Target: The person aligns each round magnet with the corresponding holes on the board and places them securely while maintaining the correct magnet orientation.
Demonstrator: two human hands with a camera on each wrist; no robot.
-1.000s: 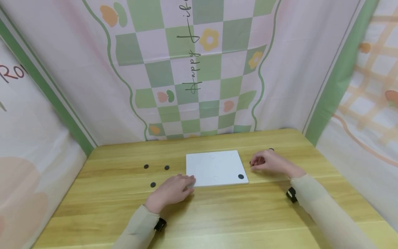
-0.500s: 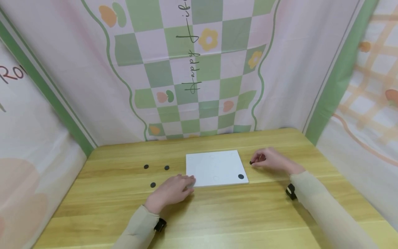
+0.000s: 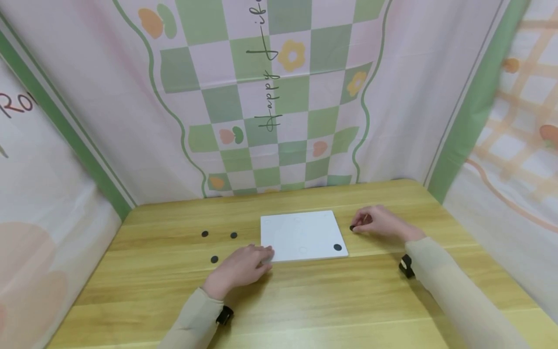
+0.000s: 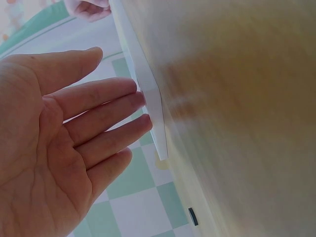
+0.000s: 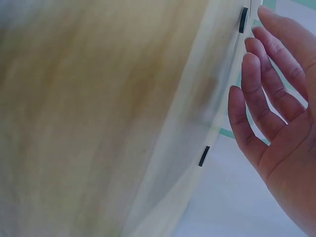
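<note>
My L hand, fingers straight, touches the white board at its near-L corner. My R hand is at a blk disc just R of board, can't tell if pinching. Another disc on board's near-R corner; 3 loose discs L on tabletop.

Hidden corner, half-covered disc, cropped lettering

In the head view, the left hand hides the near left corner of a white board. The right hand's fingertips partly cover a black disc; whether they pinch it is unclear. Faint circles on the board are too dim to tell if printed or recessed. The top edge cuts off the cloth's "Happy" lettering; the bottom edge crops both sleeves. In the left wrist view, the table is blurred.
</note>
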